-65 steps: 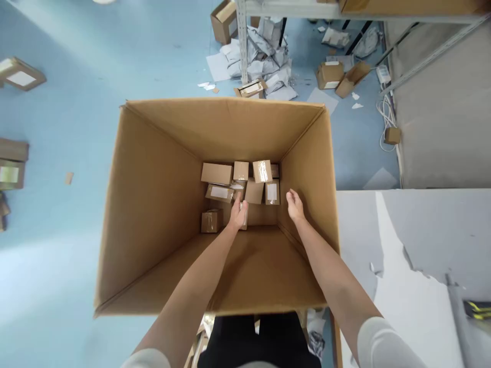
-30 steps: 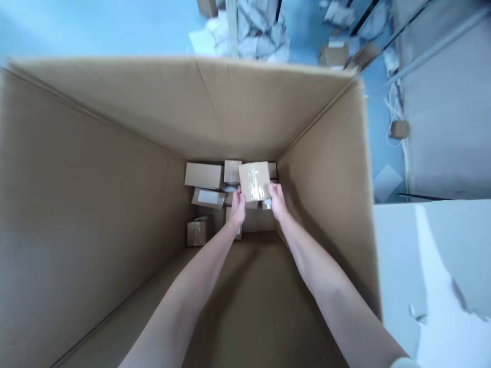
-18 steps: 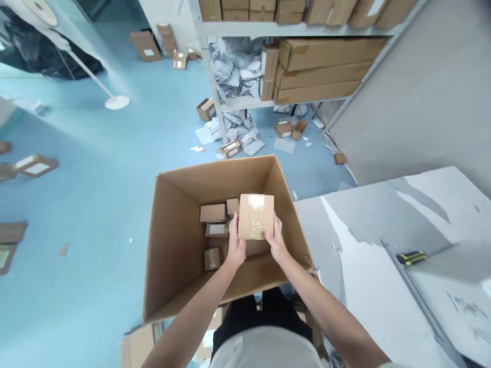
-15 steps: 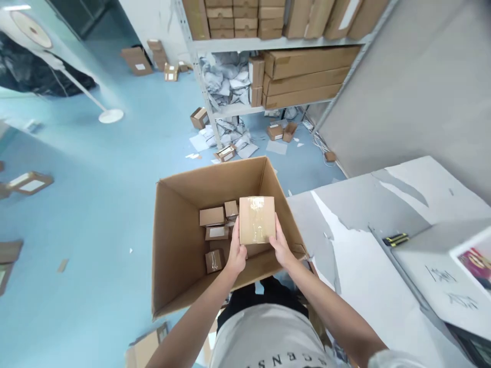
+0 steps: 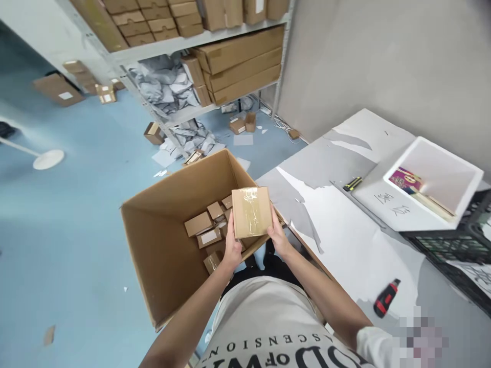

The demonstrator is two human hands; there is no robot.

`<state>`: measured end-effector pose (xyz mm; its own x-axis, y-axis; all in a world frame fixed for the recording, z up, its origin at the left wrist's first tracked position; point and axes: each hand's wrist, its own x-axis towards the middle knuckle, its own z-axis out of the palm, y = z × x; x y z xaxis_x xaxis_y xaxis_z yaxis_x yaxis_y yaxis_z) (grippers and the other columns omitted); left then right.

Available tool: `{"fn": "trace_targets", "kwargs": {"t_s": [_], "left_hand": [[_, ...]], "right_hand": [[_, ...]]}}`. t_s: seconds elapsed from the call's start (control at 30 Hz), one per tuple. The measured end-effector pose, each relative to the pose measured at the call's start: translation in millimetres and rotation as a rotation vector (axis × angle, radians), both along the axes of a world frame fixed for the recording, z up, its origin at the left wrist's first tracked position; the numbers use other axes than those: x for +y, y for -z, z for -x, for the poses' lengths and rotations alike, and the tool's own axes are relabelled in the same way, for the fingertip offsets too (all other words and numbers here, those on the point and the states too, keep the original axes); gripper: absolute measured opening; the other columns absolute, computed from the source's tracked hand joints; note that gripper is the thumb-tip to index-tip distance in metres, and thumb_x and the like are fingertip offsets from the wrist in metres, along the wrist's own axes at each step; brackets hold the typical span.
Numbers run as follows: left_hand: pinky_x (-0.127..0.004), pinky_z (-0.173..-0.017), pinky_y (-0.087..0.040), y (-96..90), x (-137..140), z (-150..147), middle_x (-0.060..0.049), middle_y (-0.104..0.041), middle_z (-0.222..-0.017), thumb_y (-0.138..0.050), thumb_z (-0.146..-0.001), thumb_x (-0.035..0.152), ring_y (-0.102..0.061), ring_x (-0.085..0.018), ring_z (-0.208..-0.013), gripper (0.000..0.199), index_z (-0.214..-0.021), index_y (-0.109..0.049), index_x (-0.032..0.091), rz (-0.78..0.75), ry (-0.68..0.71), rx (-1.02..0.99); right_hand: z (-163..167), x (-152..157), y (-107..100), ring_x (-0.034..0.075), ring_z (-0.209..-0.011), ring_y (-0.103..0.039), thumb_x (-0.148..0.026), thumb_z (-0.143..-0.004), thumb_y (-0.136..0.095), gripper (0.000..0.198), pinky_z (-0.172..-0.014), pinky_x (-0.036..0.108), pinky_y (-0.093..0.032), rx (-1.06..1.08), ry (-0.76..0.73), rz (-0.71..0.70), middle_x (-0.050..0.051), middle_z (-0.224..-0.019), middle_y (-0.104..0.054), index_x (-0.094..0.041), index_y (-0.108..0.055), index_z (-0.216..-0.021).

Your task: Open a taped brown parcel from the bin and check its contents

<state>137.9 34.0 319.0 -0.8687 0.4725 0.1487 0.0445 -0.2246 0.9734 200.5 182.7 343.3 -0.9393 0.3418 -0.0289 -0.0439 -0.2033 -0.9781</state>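
Note:
A small taped cardboard box [image 5: 251, 212] is held level between both hands, clear tape running down its top. My left hand [image 5: 233, 244] presses on its left side, and my right hand [image 5: 279, 236] grips its right side near the lower corner. Below it and to the left stands a large open carton [image 5: 161, 250]. Inside that carton lie several smaller brown boxes [image 5: 198, 224], one with a white label; the held box hides part of the carton's right end.
To the right is a white-covered table [image 5: 345, 245] bearing a yellow-black cutter [image 5: 352, 184], a red-black cutter [image 5: 386, 298] and a white foam box [image 5: 433, 184]. A metal shelf [image 5: 153, 51] with cartons stands ahead. Boxes and paper scraps litter the blue floor.
My view has turned right, so the large carton and shelf sit further left and more of the table shows. Both hands still hold the small box, now nearer the carton's table-side edge.

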Motion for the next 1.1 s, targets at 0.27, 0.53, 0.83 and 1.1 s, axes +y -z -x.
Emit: {"fn": "trace_targets", "kwargs": {"t_s": [0.27,0.53,0.83,1.1], "left_hand": [[-0.045,-0.116,-0.031,-14.0,94.0,-19.4,-0.006,-0.027,-0.156,-0.045,-0.069,0.084,-0.026,-0.031,-0.143,0.1,-0.15,-0.022,0.03,0.042,0.345,0.032],[-0.045,-0.12,-0.021,-1.8,215.5,-77.8,-0.004,-0.022,-0.158,-0.044,-0.071,0.082,-0.02,-0.03,-0.145,0.099,-0.151,-0.02,0.03,0.087,0.706,0.097],[-0.044,-0.12,-0.018,16.0,291.5,-141.4,-0.011,-0.015,-0.159,-0.047,-0.076,0.075,-0.016,-0.032,-0.145,0.099,-0.152,-0.012,0.022,0.072,1.025,0.046],[-0.045,-0.12,-0.014,45.5,309.3,-144.7,-0.01,-0.009,-0.16,-0.044,-0.082,0.071,-0.012,-0.03,-0.147,0.093,-0.153,-0.006,0.024,0.132,1.208,0.053]], "right_hand": [[-70.9,60.3,-8.1,0.019,-0.147,-0.012,-0.066,-0.081,-0.053,0.088,-0.121,0.04,-0.014,0.08,0.368,0.004,-0.005,-0.159,-0.015,-0.033,-0.013,-0.152],[-166.1,133.7,9.0,0.019,-0.147,-0.012,-0.062,-0.084,-0.051,0.086,-0.121,0.04,-0.016,0.05,0.711,0.035,-0.005,-0.16,-0.008,-0.032,-0.009,-0.153],[-243.5,171.4,31.7,0.019,-0.147,-0.01,-0.063,-0.084,-0.049,0.084,-0.121,0.04,-0.012,-0.028,0.977,0.067,-0.006,-0.16,-0.009,-0.031,-0.013,-0.153],[-256.0,172.3,53.5,0.019,-0.147,-0.012,-0.062,-0.086,-0.048,0.084,-0.121,0.041,-0.013,-0.143,1.067,0.148,-0.006,-0.16,-0.008,-0.032,-0.007,-0.153]]}}
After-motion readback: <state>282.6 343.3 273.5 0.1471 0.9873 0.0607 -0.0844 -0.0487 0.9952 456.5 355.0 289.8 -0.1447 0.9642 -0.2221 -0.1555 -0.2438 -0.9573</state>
